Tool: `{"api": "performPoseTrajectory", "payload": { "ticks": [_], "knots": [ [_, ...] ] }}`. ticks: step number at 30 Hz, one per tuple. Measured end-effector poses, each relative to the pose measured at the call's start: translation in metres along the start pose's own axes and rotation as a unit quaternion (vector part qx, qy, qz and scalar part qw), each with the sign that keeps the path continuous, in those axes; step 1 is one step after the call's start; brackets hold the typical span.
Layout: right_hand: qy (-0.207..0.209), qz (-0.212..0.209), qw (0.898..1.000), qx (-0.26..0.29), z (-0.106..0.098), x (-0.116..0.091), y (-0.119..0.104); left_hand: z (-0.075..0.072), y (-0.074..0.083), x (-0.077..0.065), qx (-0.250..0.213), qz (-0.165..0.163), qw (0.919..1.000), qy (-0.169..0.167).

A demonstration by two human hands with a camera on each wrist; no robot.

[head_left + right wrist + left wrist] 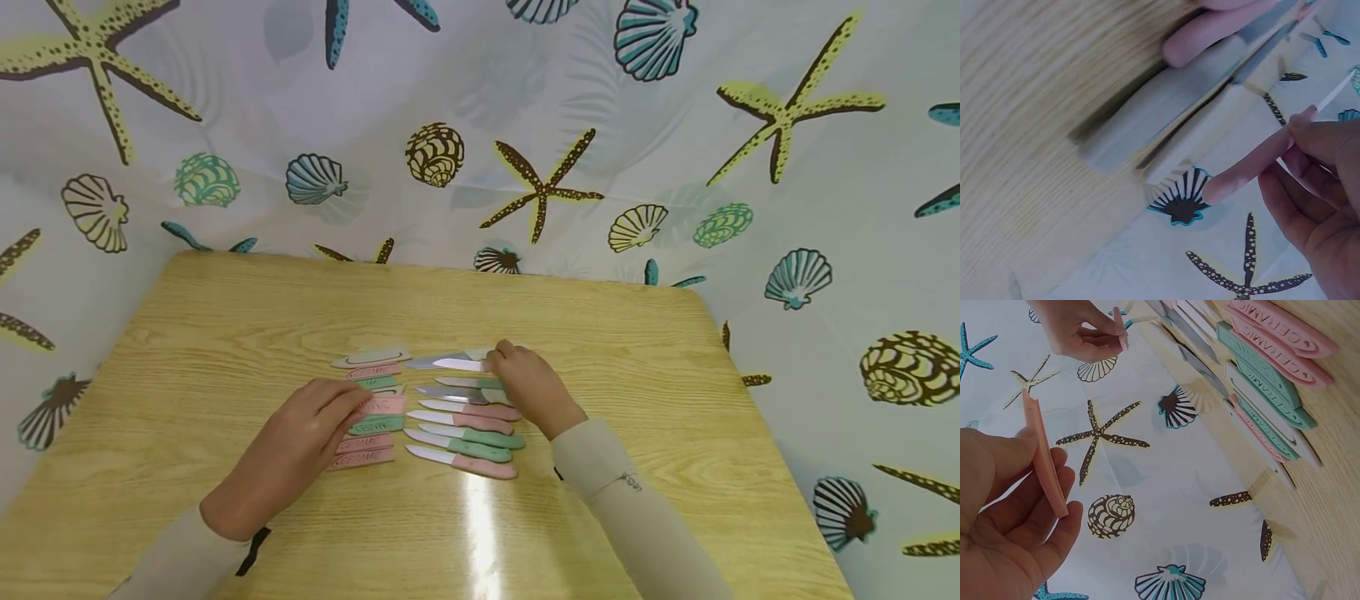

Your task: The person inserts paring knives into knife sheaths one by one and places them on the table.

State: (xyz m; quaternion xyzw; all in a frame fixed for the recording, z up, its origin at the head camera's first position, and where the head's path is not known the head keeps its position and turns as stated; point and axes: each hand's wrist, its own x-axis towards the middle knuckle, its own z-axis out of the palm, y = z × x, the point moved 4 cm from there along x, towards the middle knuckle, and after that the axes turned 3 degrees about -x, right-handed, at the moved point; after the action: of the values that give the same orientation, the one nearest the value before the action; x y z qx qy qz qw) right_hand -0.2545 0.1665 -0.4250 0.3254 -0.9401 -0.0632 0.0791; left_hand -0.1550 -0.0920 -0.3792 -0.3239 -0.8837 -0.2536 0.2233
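My left hand (303, 429) pinches a pink blade cover (1049, 459) between thumb and fingers, above the column of covers. My right hand (531, 385) holds a paring knife by its pink handle (1249, 161); its white blade (459, 364) points left toward the covers. Below the hands, several knives with pink or green handles, such as a pink one (483, 466), lie in a column with blades to the left. Left of them lie several covers, pink (362, 458), green (377, 426) and a white one (371, 359). The knife and the held cover are apart.
A wooden table (637, 500) lies under everything. Behind it and at its sides hangs a white cloth (450, 75) printed with starfish and shells. Two knives with pale handles, one nearer (1166, 103), lie near the far end of the knife column.
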Motion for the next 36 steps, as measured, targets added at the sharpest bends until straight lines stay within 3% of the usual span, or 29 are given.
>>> {"api": "performPoseTrajectory", "payload": {
  "ticks": [5, 11, 20, 26, 36],
  "knots": [
    [0.056, 0.0, 0.998, 0.021, -0.019, -0.021, -0.016, 0.001, 0.001, -0.001, -0.004, 0.003, 1.0, 0.006],
    [0.092, 0.003, 0.994, 0.054, -0.031, -0.038, -0.029, 0.002, 0.0, -0.002, -0.004, 0.002, 1.0, 0.005],
    [0.106, -0.014, 0.993, 0.057, -0.046, -0.052, -0.046, 0.005, -0.002, -0.003, -0.004, 0.008, 0.9999, 0.006],
    [0.116, -0.021, 0.991, 0.062, -0.049, -0.052, -0.052, 0.006, -0.003, -0.003, -0.005, -0.009, 0.9999, -0.002],
    [0.116, -0.027, 0.992, 0.053, -0.052, -0.049, -0.059, 0.01, -0.004, -0.004, -0.01, 0.007, 0.9999, 0.006]
  ]
}}
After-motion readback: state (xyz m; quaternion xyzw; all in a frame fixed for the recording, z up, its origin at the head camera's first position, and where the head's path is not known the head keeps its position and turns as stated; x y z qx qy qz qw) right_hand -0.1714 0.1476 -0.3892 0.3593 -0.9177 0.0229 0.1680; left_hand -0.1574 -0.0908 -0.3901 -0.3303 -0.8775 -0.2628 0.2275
